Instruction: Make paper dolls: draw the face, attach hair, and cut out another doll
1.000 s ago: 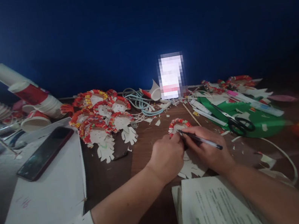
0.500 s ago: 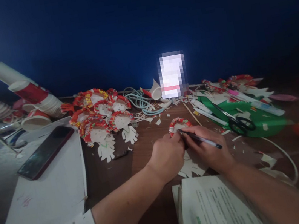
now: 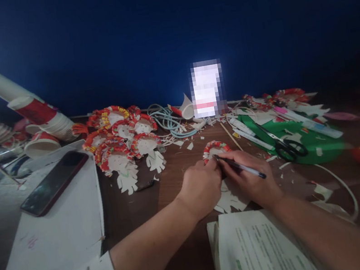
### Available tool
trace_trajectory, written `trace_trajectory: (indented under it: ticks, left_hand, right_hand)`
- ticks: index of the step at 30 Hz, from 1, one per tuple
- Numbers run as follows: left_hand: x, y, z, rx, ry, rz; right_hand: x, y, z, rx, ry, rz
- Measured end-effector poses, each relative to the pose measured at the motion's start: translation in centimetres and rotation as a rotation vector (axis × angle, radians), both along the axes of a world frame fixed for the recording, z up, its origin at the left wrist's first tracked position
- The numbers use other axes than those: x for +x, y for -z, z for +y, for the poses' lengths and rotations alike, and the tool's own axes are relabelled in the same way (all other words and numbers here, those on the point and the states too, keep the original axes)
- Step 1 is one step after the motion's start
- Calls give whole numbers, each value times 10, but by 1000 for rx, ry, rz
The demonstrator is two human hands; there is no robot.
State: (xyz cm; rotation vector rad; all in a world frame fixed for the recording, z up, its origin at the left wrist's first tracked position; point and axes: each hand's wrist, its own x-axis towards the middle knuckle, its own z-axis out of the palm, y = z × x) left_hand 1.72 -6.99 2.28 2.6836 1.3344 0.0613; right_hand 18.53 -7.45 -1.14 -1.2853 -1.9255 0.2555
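Observation:
A white paper figure with a red curled rim lies on the brown table in front of me. My left hand is closed and pressed on its middle, which hides most of that part. In my right hand is a black-capped pen, its tip down on the figure close to my left fingers. Both hands nearly touch. Similar finished-looking paper figures with red curled rims are heaped to the left, some with cut-out bodies.
Scissors and markers rest on a green sheet to the right. A dark phone lies on white board at left, near stacked paper cups. A blue cable, paper scraps and a blurred bright screen are behind; a printed booklet lies in front.
Almost nothing differs. The view has shifted very slightly; both hands stay on the paper figure with the pen in the same place.

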Motion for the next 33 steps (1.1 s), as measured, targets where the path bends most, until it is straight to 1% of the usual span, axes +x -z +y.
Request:
trace_trajectory:
  ticks: [9,19,33]
  left_hand:
    - [-1,1,-1,12,7,-4]
    - [0,0,0,2,0,-8]
    - [-1,1,-1,1,-4,-15]
  right_hand:
    - [-1,-3,-1,-12,-5,8]
    - [-2,-5,0,9,-10,-7]
    - [0,-1,-1,-35,-2,-11]
